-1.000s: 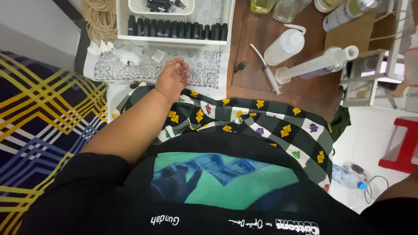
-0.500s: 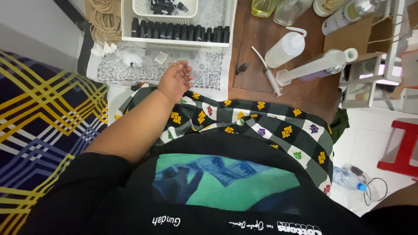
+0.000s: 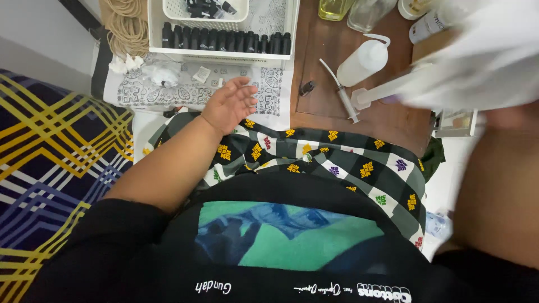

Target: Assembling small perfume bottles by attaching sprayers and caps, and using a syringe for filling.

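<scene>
From the head camera I see my left hand (image 3: 229, 105) open, fingers loosely spread and holding nothing, hovering over the near edge of the patterned black-and-white cloth (image 3: 168, 90). Using that cloth as landmark: beyond it sits a white tray (image 3: 222, 52) with a row of small black bottles (image 3: 224, 40), and to its right, on the brown tabletop (image 3: 325, 67), lie a syringe (image 3: 339, 92) and a white squeeze bottle (image 3: 362, 62). My right arm (image 3: 494, 185) rises near the lens; its hand is blurred behind something white, so I cannot tell its grip.
</scene>
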